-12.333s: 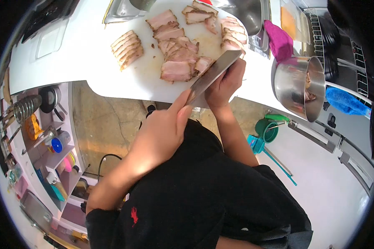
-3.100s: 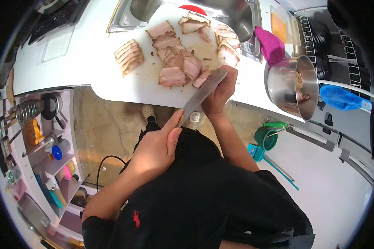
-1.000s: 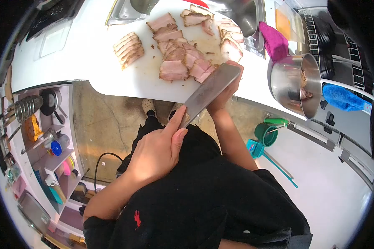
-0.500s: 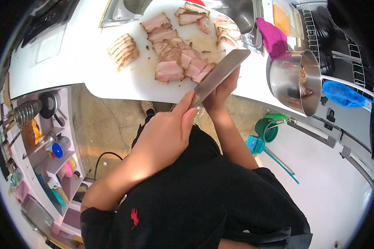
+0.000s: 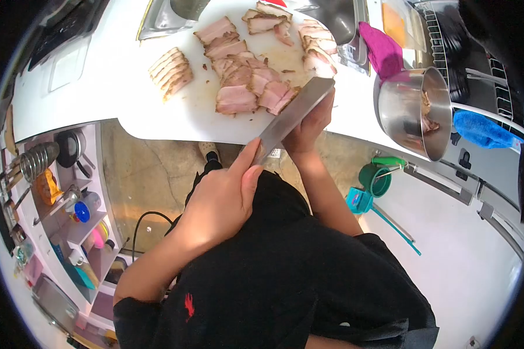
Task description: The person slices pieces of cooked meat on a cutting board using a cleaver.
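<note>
My left hand point(image 5: 218, 195) is closed round the handle of a wide-bladed kitchen knife point(image 5: 300, 113), whose blade points up and to the right above the board's front edge. Behind the blade is my right hand point(image 5: 310, 131), close against its far end; its fingers are mostly hidden. Sliced pork point(image 5: 237, 99) lies in overlapping rows on the white cutting board point(image 5: 180, 119), just beyond the knife. A neat row of slices point(image 5: 170, 72) lies to the left, more slices point(image 5: 318, 46) to the right, and a few loose pieces point(image 5: 268, 23) at the back.
A steel pot point(image 5: 404, 113) with brown pieces inside stands at the counter's right edge, beside a purple cloth point(image 5: 381, 49) and a blue cloth point(image 5: 483, 129). A sink point(image 5: 332, 17) lies behind the board. Open shelves point(image 5: 87, 232) with utensils are at lower left.
My left hand has drawn the knife back, down and to the left, so its tip now sits nearer my right hand. The right hand has barely moved. The pork slices lie as before.
</note>
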Motion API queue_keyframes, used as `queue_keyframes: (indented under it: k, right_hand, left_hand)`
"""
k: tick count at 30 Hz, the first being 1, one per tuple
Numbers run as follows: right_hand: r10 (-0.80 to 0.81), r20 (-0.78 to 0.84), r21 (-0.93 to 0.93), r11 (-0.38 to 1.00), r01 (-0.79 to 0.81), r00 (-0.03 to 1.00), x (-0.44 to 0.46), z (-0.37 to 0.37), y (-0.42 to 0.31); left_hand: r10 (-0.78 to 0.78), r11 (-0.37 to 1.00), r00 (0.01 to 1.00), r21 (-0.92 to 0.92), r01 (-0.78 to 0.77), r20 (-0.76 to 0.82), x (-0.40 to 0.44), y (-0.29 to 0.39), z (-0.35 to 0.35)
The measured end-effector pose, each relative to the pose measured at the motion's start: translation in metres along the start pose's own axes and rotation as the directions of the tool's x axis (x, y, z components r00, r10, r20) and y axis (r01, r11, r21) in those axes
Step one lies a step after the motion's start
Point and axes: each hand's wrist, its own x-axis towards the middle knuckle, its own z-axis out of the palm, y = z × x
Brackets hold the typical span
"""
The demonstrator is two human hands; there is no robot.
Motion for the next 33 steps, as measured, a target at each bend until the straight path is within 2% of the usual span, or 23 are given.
queue_keyframes:
  k: [4, 8, 11, 13, 16, 19, 21, 23, 26, 28, 33]
  right_hand:
    - [-0.017, -0.067, 0.060, 0.998, 0.021, 0.998, 0.001, 0.005, 0.003]
    - [-0.001, -0.038, -0.035, 0.999, -0.001, 0.999, 0.003, 0.003, 0.001]
    - [0.030, -0.024, -0.026, 0.999, -0.031, 0.999, 0.001, 0.002, -0.003]
    - [0.066, -0.001, 0.010, 0.998, -0.066, 0.998, 0.003, 0.001, -0.006]
    - [0.014, -0.018, 0.006, 1.000, -0.014, 1.000, 0.003, 0.002, -0.005]
    - [0.054, -0.013, 0.049, 0.997, -0.053, 0.998, 0.002, 0.003, -0.002]
    - [0.022, -0.029, -0.009, 1.000, -0.022, 0.999, 0.001, 0.003, -0.001]
    - [0.009, -0.036, -0.037, 0.999, -0.010, 0.999, 0.001, 0.003, -0.001]
    - [0.008, -0.028, -0.041, 0.999, -0.009, 1.000, 0.001, 0.003, -0.002]
    - [-0.011, -0.021, -0.057, 0.998, 0.010, 1.000, 0.002, 0.002, -0.003]
    - [0.005, 0.002, 0.003, 1.000, -0.005, 1.000, 0.004, 0.001, -0.008]
  left_hand:
    - [0.091, 0.995, 0.993, -0.020, -0.093, -0.071, 0.023, 0.003, 0.006]
    - [0.174, 0.978, 0.972, -0.083, -0.189, -0.154, 0.032, 0.000, 0.008]
    - [0.000, 0.997, 0.999, -0.078, -0.003, -0.047, 0.013, 0.005, 0.001]
    - [-0.013, 0.997, 0.999, -0.082, 0.009, -0.039, -0.002, -0.006, 0.003]
    - [-0.004, 0.999, 0.999, -0.051, 0.002, -0.032, -0.003, -0.009, 0.002]
    - [0.116, 0.987, 0.987, -0.095, -0.127, -0.115, 0.012, -0.011, 0.007]
    - [0.135, 0.982, 0.983, -0.114, -0.149, -0.121, 0.026, -0.008, 0.007]
    - [0.066, 0.993, 0.997, -0.096, -0.070, -0.042, 0.037, 0.005, -0.002]
    - [0.074, 0.993, 0.996, -0.083, -0.079, -0.055, 0.039, 0.005, 0.000]
    - [0.022, 0.999, 0.999, -0.040, -0.024, -0.044, 0.031, 0.004, 0.000]
    - [-0.012, 1.000, 0.999, 0.018, 0.012, -0.034, 0.007, -0.012, 0.004]
